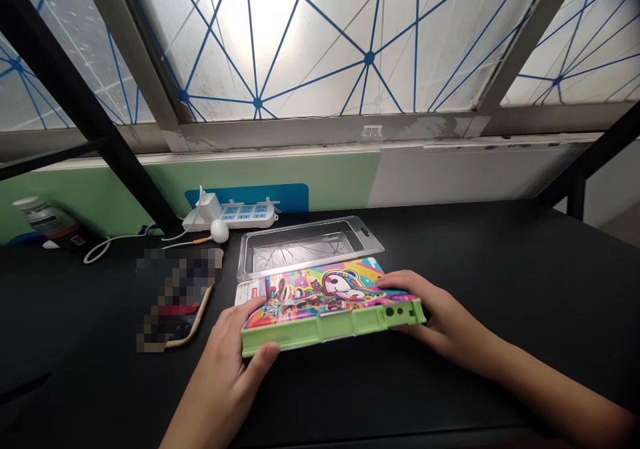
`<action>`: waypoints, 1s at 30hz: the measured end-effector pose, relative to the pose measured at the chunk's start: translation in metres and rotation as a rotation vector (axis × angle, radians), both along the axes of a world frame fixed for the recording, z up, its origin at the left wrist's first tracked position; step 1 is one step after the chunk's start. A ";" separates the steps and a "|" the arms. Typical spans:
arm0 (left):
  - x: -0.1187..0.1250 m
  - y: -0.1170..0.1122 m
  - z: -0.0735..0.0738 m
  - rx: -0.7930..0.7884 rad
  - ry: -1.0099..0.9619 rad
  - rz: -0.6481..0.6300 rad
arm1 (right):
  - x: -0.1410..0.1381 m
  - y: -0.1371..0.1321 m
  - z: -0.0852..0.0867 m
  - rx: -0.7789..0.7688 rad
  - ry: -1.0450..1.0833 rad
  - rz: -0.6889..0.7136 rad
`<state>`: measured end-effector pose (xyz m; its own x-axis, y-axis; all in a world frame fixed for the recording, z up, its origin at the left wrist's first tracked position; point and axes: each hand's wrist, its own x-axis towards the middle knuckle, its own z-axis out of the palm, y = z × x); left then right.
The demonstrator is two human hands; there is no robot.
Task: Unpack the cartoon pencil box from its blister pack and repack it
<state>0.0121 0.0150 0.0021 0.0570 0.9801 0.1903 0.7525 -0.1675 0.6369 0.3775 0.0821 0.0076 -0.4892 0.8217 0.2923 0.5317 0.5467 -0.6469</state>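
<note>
Both hands hold a pencil case (330,309) with a bright cartoon lid and a light green side wall facing me. My left hand (235,349) grips its left end, thumb against the green wall and fingers on the lid. At the right end, my right hand (435,309) has its fingers on top and its thumb underneath. The case is tilted slightly, its right end higher, and its lid is closed. Just behind it lies a clear plastic packaging tray (367,239), partly covered by the case in my view.
A phone (200,322), partly blurred out, lies on the black table (500,282) to the left. Farther back are a white power strip (250,215) with a plugged-in adapter, a white cable and a bottle (50,219). Black frame bars (95,109) slant at both sides.
</note>
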 end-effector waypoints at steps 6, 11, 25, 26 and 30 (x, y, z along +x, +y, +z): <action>0.006 0.002 0.001 -0.030 0.028 -0.027 | -0.006 0.003 0.009 -0.234 0.041 -0.157; 0.008 0.002 0.000 -0.040 0.013 0.043 | -0.012 0.003 0.010 -0.144 -0.118 -0.258; 0.006 0.001 -0.005 0.001 0.128 -0.010 | -0.028 0.010 0.012 0.368 -0.563 -0.310; 0.006 0.001 -0.004 -0.004 0.127 -0.013 | -0.030 0.008 0.012 0.439 -0.589 -0.319; 0.008 0.002 -0.004 -0.002 0.123 0.013 | -0.047 0.000 0.018 0.608 -0.634 -0.237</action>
<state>0.0202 0.0175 -0.0014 0.0671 0.9813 0.1805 0.8270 -0.1559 0.5402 0.3304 0.0826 0.0257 -0.5439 0.7132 0.4422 0.8315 0.5291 0.1694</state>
